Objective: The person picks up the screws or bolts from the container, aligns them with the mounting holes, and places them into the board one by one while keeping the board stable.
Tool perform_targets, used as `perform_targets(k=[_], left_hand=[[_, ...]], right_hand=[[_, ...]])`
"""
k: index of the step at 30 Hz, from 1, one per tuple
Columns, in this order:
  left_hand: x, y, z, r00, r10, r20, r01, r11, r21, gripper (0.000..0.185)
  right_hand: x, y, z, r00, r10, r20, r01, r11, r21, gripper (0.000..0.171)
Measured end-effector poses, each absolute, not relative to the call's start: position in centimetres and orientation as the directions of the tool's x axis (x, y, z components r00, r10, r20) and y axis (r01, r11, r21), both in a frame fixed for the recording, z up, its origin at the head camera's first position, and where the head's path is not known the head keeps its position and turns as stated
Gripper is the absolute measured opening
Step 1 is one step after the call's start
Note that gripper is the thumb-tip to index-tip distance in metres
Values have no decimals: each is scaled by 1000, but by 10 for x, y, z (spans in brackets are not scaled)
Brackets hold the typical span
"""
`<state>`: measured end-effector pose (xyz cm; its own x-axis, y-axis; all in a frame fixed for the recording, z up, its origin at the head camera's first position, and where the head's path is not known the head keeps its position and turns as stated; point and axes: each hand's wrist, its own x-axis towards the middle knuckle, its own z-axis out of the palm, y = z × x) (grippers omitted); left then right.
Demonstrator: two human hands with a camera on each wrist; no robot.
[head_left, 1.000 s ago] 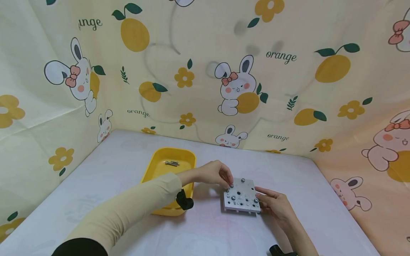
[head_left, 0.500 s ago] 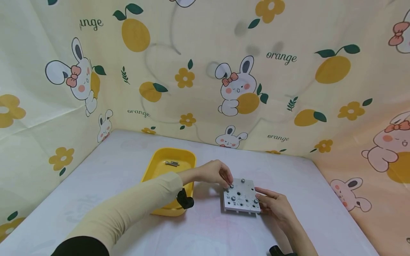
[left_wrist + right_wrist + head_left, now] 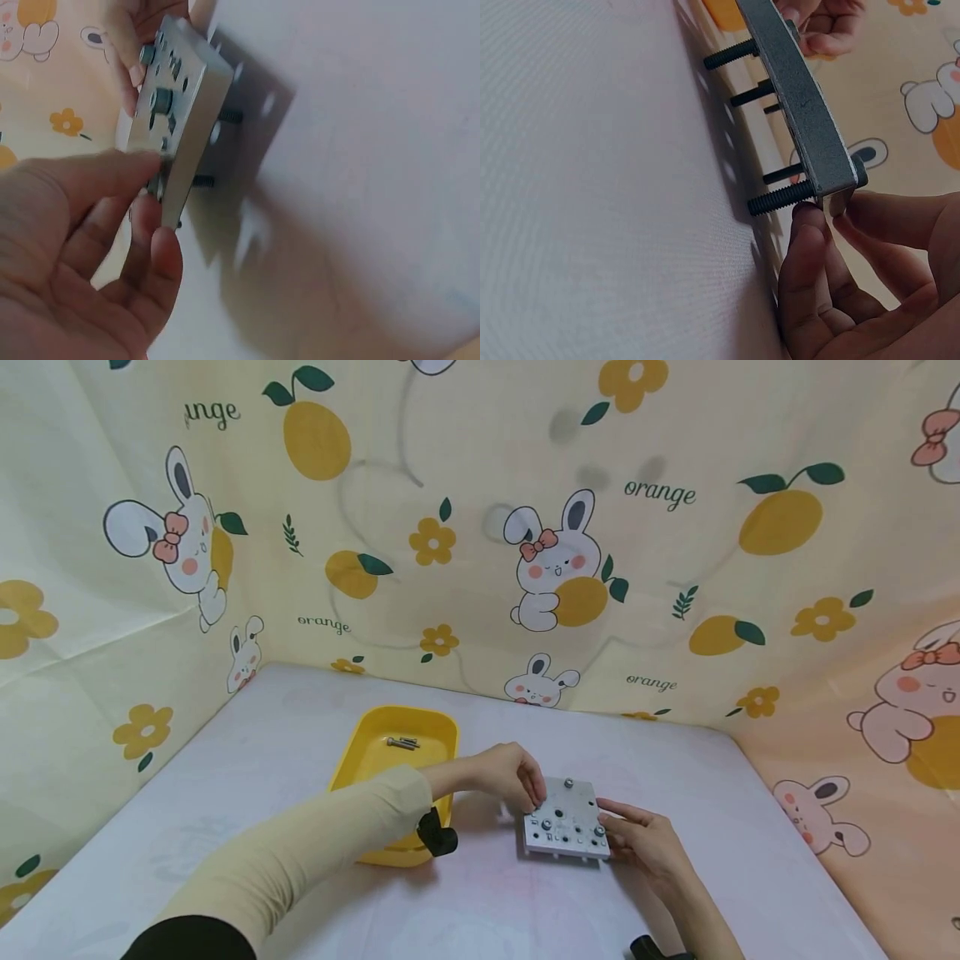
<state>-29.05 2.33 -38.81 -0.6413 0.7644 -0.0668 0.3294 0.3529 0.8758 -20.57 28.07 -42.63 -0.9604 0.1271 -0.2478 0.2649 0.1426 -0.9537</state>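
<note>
A grey metal plate [image 3: 576, 802] with several holes stands raised over the table, bolt shanks [image 3: 780, 198] jutting out beneath. Socket head bolts [image 3: 161, 100] sit in its top face. My left hand [image 3: 510, 777] is at the plate's left edge, thumb and fingers pinching a dark bolt head [image 3: 153, 185] that they mostly hide. Below that edge a threaded shank [image 3: 202, 181] shows. At the opposite side my right hand [image 3: 645, 845] grips the plate's edge near a corner, thumb and fingers on its upper and lower faces.
A yellow tray [image 3: 367, 762] stands left of the plate, partly under the left forearm. Several loose bolts [image 3: 402, 743] lie in it. The white tabletop [image 3: 465, 910] meets a printed cloth backdrop [image 3: 480, 468] behind and at both sides.
My left hand has shifted slightly toward me along the plate's left edge, now covering a bolt head that showed before. The right hand and plate stay in place.
</note>
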Motion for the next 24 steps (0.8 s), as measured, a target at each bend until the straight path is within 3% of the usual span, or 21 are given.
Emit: perform_targets(k=[16, 24], left_hand=[[-282, 24, -382, -736, 666, -120, 248, 430, 868, 15], [-285, 18, -381, -668, 736, -108, 291, 393, 872, 21]], right_hand=[[-208, 280, -426, -961, 129, -243, 260, 129, -957, 43], [-207, 281, -430, -958, 138, -250, 268, 132, -954, 42]])
